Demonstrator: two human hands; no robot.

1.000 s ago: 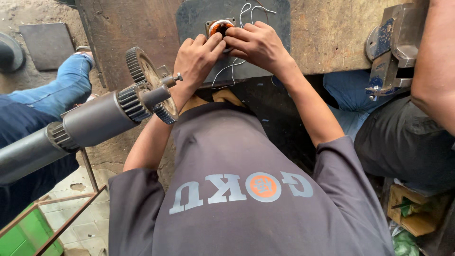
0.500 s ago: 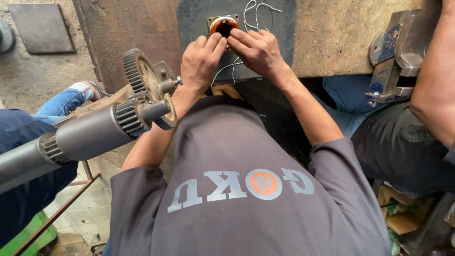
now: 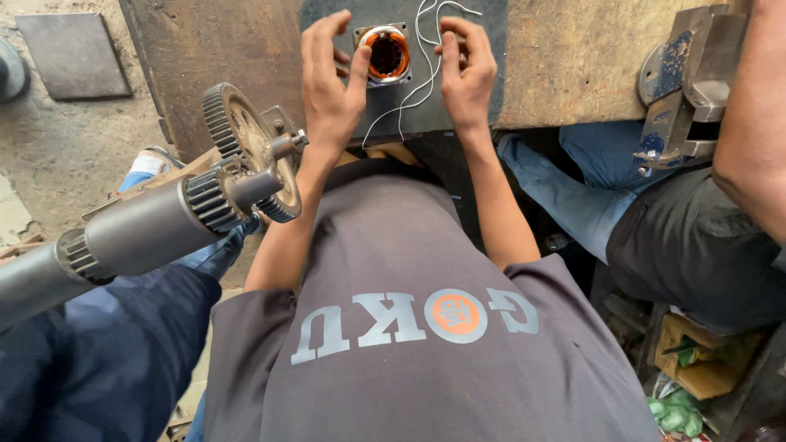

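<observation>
A small square motor stator [image 3: 386, 53] with orange copper winding lies on the dark pad of the workbench [image 3: 565, 65]. Thin white wires [image 3: 413, 90] run from it towards me and loop up past its right side. My left hand [image 3: 332, 78] is just left of the stator, fingers spread, thumb tip against its frame. My right hand [image 3: 468, 74] is just right of it, fingers curled, fingertips pinched on the white wires. The stator's bore shows between the two hands.
A thick steel shaft with gear wheels [image 3: 237, 176] juts in from the left, close to my left forearm. A blue bench vise [image 3: 684, 90] sits at the right edge of the bench. Another person's arm [image 3: 757, 115] and legs [image 3: 688, 237] are at the right. A wooden box [image 3: 700, 360] stands low right.
Both hands were closed together over the stator; now they have drawn apart to either side, uncovering it. The view has also tipped so the bench sits higher.
</observation>
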